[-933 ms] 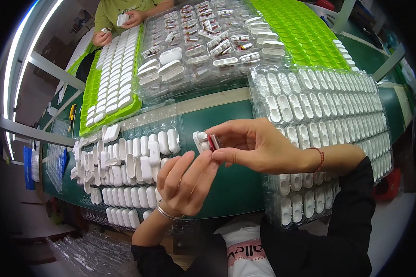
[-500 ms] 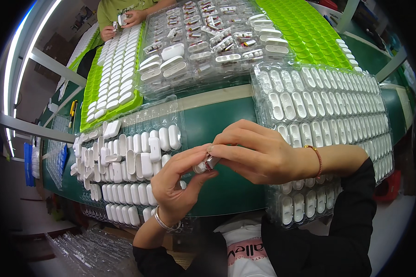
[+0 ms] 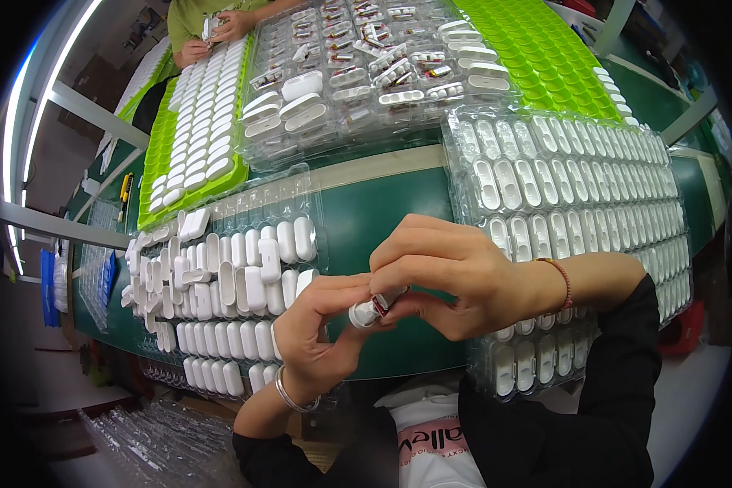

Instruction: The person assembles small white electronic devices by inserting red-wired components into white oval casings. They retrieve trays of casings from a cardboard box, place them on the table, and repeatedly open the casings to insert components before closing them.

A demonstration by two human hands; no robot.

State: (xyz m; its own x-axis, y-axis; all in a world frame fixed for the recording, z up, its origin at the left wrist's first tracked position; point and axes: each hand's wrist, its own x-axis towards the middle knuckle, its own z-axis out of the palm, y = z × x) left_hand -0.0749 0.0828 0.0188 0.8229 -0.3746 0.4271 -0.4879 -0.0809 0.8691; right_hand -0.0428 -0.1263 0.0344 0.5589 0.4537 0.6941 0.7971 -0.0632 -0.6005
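Above the green table, both hands meet on a white plastic earbud-case insert (image 3: 363, 315) with a small silver and red battery-like part on it. My left hand (image 3: 313, 329) is closed round its white end, thumb below and fingers above. My right hand (image 3: 455, 276) pinches the silver part at the other end between thumb and fingers. Fingertips cover much of the piece. Left of my left hand, a clear tray (image 3: 313, 191) carries white case shells (image 3: 256, 285), some in rows and some heaped. By my right forearm, another clear tray (image 3: 455, 134) holds rows of open white shells (image 3: 537, 183).
Farther back, stacked clear trays (image 3: 260, 154) hold inserts with red and silver parts (image 3: 394, 69) and several larger white cases (image 3: 303, 85). Green trays stand left (image 3: 159, 150) and right (image 3: 537, 61). Across the table, a co-worker's hands (image 3: 220, 32) hold a white piece.
Both hands have moved slightly down, and the insert has tilted so its white end and red part show more. My right thumb has come into view beneath the piece.
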